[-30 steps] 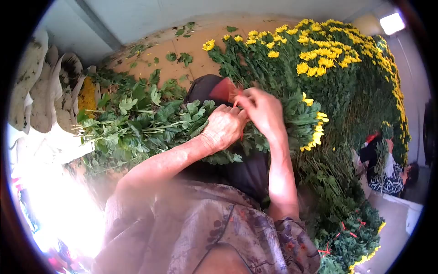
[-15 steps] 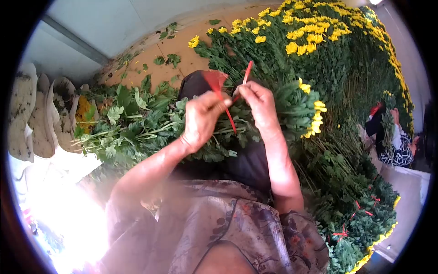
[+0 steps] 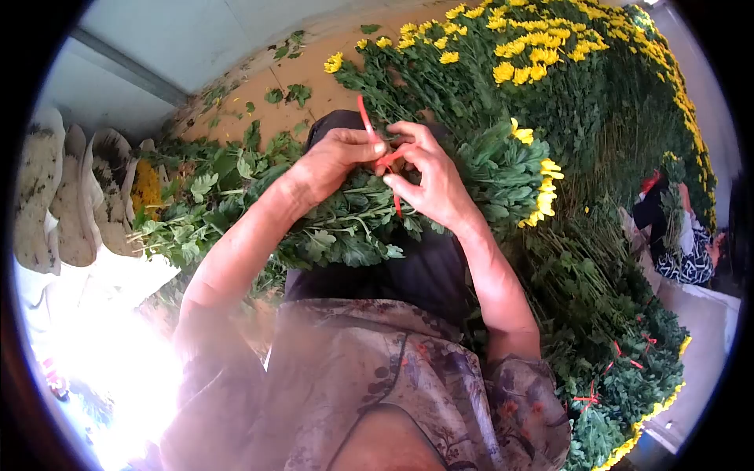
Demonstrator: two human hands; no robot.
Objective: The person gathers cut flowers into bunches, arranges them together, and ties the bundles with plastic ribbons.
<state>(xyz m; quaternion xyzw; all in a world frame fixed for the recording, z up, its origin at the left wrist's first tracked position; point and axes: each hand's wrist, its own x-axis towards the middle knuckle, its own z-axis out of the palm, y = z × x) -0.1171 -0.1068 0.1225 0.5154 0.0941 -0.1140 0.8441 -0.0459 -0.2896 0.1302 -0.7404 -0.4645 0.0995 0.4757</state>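
Observation:
Across my lap lies a bunch of yellow chrysanthemums (image 3: 503, 177), its blooms on the right and its leafy stems running left. A red ribbon (image 3: 364, 115) goes round the bunch near its middle, one end sticking up and another hanging down the front. My left hand (image 3: 331, 163) pinches the ribbon between thumb and fingers. Close beside it, my right hand (image 3: 436, 184) curls over the crossing strands, with a red loop between its thumb and fingers. The fingertips partly hide where the strands cross.
A big heap of yellow chrysanthemums (image 3: 581, 118) fills the right and back. Bunches with red ties (image 3: 587, 399) lie at lower right. Another person (image 3: 685, 263) holds stems at far right. White sacks (image 3: 39, 188) stand at left; loose leaves litter the brown floor (image 3: 318, 74).
My hands have come together over the bunch. The ribbon's spread end no longer shows; a narrow end now points up at my left hand, and my right hand has moved left and down.

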